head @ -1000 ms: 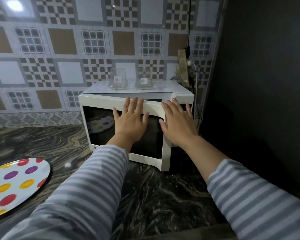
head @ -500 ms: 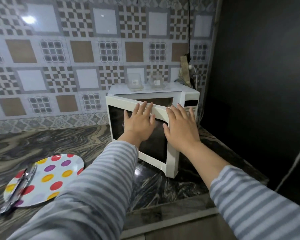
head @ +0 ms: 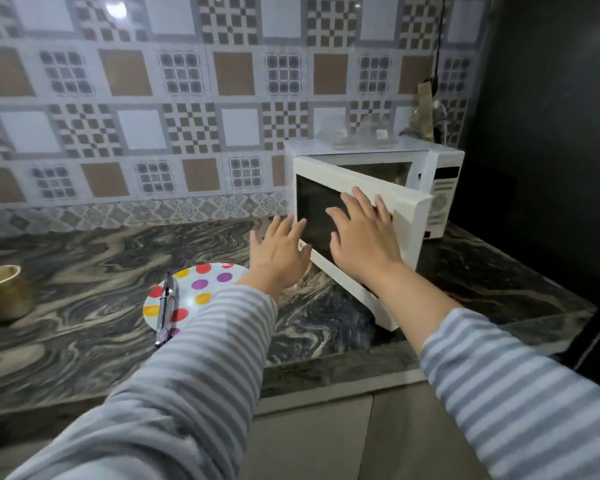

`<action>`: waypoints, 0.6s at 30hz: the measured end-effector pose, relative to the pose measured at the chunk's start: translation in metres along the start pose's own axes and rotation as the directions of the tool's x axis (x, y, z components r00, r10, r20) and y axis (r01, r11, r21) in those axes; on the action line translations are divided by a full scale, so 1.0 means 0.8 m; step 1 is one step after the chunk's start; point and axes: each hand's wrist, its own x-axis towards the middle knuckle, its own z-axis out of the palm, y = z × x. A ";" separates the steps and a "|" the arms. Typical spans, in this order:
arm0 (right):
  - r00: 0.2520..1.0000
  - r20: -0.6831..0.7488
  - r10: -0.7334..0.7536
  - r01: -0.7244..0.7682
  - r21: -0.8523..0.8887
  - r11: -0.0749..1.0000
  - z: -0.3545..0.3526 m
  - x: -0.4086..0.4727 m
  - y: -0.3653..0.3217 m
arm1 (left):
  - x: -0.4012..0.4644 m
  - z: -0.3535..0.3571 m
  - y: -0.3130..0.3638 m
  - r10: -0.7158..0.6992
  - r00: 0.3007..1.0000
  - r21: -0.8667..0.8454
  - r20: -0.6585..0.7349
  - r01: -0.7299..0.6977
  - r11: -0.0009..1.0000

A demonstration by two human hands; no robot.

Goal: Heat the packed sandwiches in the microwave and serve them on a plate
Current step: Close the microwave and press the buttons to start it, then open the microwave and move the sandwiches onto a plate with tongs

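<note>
A white microwave (head: 440,157) stands at the back right of the counter, its door (head: 411,216) swung partly open toward me. My right hand (head: 361,233) lies flat with spread fingers on the door's dark window. My left hand (head: 279,251) is open with fingers spread, just left of the door's lower corner, over the counter. A white plate with coloured dots (head: 201,289) lies on the counter left of my left hand, with metal tongs (head: 165,308) resting across it. No sandwich shows; the microwave's inside is mostly hidden by the door.
Marbled dark counter (head: 84,271) runs left, with a brass-coloured cup (head: 4,289) at the far left. Clear glass containers (head: 361,140) sit on top of the microwave. A dark wall (head: 551,133) closes the right side. Tiled backsplash behind.
My left hand has come off the microwave door and moved down-left toward the plate. My right hand stays flat on the door. The view has swung left, showing the cup.
</note>
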 end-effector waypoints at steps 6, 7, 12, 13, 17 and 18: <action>0.977 0.197 -0.080 0.057 0.121 0.991 0.057 -0.004 -0.099 | -0.079 0.021 -0.125 -0.261 0.965 -0.048 0.030 0.262 0.964; 0.973 0.213 -0.093 0.065 0.138 0.988 0.068 -0.003 -0.113 | -0.090 0.025 -0.145 -0.307 0.951 -0.050 0.032 0.308 0.950; 0.937 0.314 -0.154 0.081 0.233 0.969 0.127 0.001 -0.167 | -0.128 0.043 -0.227 -0.504 0.859 -0.114 0.093 0.512 0.852; 0.928 0.337 -0.160 0.073 0.257 0.964 0.141 0.002 -0.173 | -0.132 0.047 -0.240 -0.534 0.840 -0.142 0.102 0.543 0.828; 0.888 0.443 -0.125 -0.036 0.338 0.941 0.194 0.011 -0.182 | -0.137 0.068 -0.280 -0.625 0.772 -0.217 0.114 0.634 0.743; 0.880 0.461 -0.111 -0.059 0.338 0.939 0.207 0.013 -0.182 | -0.135 0.074 -0.287 -0.638 0.761 -0.226 0.120 0.647 0.729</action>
